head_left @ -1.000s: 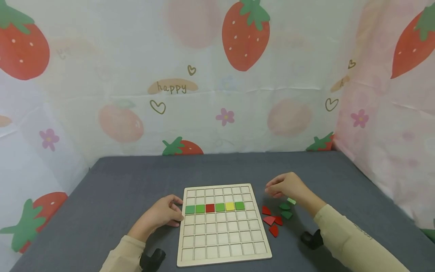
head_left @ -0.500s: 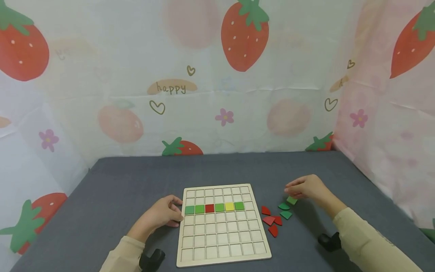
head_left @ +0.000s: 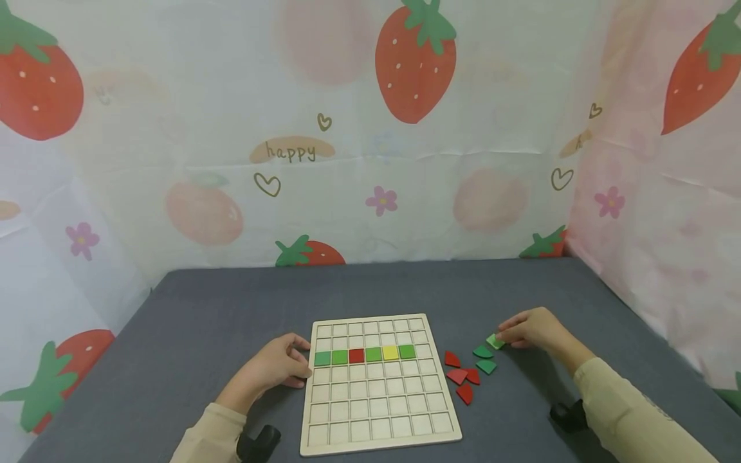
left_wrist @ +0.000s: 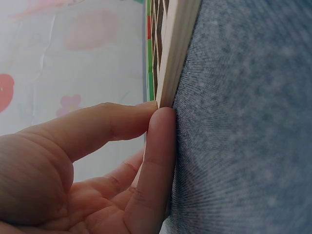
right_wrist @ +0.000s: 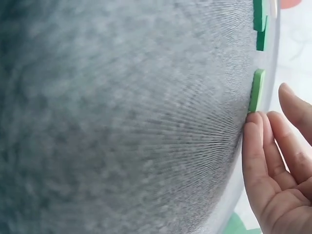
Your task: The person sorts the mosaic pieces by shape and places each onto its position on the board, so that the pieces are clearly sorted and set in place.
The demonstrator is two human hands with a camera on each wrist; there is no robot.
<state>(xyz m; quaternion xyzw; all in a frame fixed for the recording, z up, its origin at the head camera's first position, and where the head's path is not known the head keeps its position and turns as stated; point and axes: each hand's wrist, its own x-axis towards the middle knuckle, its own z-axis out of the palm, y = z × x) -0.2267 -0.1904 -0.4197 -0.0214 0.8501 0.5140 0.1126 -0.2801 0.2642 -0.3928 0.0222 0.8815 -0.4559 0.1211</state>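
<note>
A pale wooden grid board (head_left: 379,408) lies on the dark grey table. Across its third row from the back run several square tiles in green shades, red and yellow. At the board's left edge rests my left hand (head_left: 280,363); thumb and fingertip touch that edge in the left wrist view. My right hand (head_left: 535,328) is low over the table, right of the board. Its fingertips meet the end of a light green square tile (head_left: 494,341), while the thumb stands apart from the tile in the right wrist view (right_wrist: 256,91).
Two dark green curved-edge pieces (head_left: 485,366) lie left of the light green tile. Several red curved-edge pieces (head_left: 465,393) are scattered by the board's right edge. A strawberry-print cloth (head_left: 417,212) hangs behind the table and along its sides.
My right hand has moved right, away from the board, and come down to the light green tile. My left hand has stayed at the board's edge.
</note>
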